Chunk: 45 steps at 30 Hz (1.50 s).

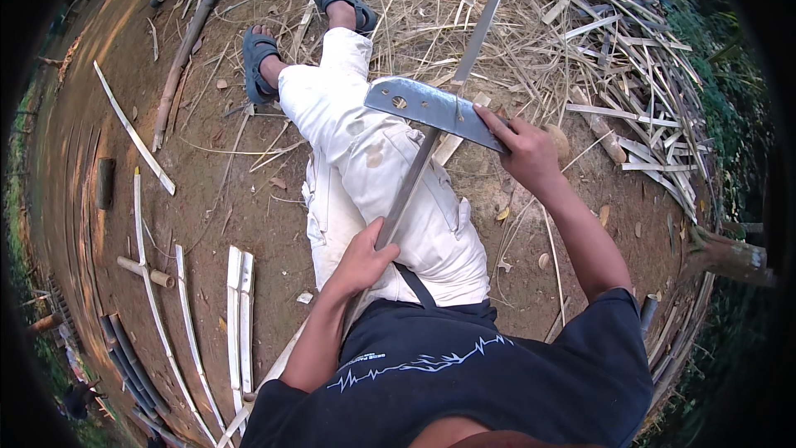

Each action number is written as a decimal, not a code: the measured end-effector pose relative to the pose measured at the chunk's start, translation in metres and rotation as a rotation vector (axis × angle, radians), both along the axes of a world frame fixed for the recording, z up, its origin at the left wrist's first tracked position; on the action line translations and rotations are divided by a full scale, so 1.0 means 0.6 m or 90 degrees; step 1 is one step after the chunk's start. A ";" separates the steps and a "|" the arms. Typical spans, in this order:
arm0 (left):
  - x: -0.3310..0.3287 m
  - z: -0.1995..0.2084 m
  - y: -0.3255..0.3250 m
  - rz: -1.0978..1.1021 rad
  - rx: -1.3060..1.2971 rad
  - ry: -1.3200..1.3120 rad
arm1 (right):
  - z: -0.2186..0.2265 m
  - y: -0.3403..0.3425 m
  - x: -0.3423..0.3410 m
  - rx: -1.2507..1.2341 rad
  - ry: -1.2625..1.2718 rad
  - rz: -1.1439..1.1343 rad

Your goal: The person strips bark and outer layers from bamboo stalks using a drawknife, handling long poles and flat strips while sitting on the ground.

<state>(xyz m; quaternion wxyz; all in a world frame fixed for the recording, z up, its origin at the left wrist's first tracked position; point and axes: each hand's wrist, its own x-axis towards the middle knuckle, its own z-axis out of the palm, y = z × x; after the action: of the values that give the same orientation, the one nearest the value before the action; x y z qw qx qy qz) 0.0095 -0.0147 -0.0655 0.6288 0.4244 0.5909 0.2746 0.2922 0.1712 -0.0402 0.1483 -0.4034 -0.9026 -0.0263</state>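
Dark T-shirt [497, 386], stained white trousers [352, 174]

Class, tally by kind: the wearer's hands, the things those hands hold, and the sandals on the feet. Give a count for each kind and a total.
Hands, the left hand and the right hand: 2
Metal blade, in the right: 1
Long strip, in the left: 1
Dark sandals: 2
Total: 6

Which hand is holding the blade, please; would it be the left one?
No, the right hand holds the blade, while the left hand grips the long strip.
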 end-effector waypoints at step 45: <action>-0.061 0.001 -0.043 -0.050 -0.286 -0.444 | -0.015 0.046 -0.006 -0.095 0.007 -0.051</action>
<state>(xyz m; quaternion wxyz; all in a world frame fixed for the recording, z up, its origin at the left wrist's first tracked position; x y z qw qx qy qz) -0.0270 -0.0404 -0.0647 0.8781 0.1810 0.3711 0.2419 0.2883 0.1989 -0.0493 0.1214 -0.4490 -0.8845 0.0369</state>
